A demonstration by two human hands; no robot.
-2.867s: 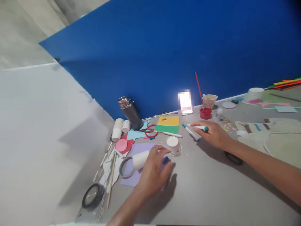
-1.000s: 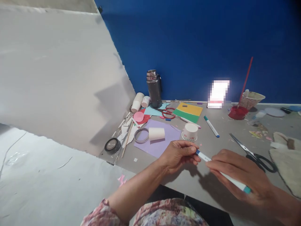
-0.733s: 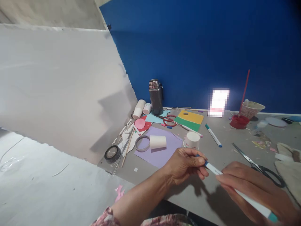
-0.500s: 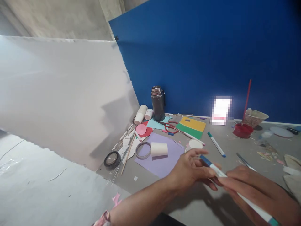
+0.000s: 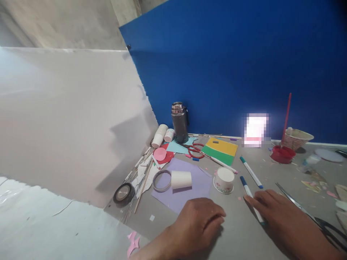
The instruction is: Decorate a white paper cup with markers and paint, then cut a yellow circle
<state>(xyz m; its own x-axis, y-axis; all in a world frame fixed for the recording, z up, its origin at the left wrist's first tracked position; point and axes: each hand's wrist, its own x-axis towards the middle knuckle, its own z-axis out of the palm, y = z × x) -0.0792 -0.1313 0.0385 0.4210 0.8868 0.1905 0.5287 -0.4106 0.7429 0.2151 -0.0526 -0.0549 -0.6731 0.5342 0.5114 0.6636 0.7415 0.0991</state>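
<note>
My right hand lies low at the table's surface with its fingers closed on a white marker with a blue cap. A second marker, white with teal and blue ends, lies just beyond it. In front of the purple sheet, my left hand is curled with nothing visible in its fingers. An upside-down printed paper cup stands between and beyond the two hands. Beside my right hand lie scissors with black handles.
On the purple sheet are a white cup on its side and a tape ring. Black tape, a flask, red-handled scissors and a yellow-green sheet lie left and back. A red pot stands right.
My left hand has come off the marker, moved left and curled. My right hand has lowered the marker to the table. The printed cup now shows fully.
</note>
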